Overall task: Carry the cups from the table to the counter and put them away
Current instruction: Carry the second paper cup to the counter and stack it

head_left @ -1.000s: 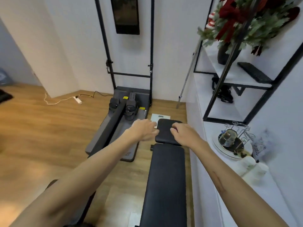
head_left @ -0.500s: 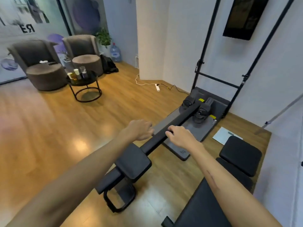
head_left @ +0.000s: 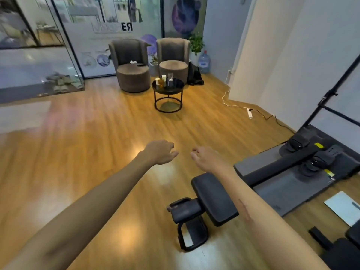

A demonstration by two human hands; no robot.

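Several cups stand on a small round black table (head_left: 176,88) across the room: a clear glass (head_left: 170,76), a white paper cup (head_left: 164,77), an amber glass (head_left: 161,82) and another white cup (head_left: 157,81). My left hand (head_left: 160,152) and my right hand (head_left: 207,158) are stretched out in front of me over the wooden floor, both empty, fingers loosely curled and apart. The table is far beyond both hands. The counter is out of view.
Two brown armchairs (head_left: 132,65) stand behind the table. A rowing machine (head_left: 288,168) with its black seat (head_left: 214,197) lies on the floor at right. A white cable with power strip (head_left: 249,113) runs along the right wall. Glass partitions (head_left: 58,41) close the far left.
The view has swung left, from the counter and bench to the room with the table. The hands stay extended ahead, and their fingers have loosened.
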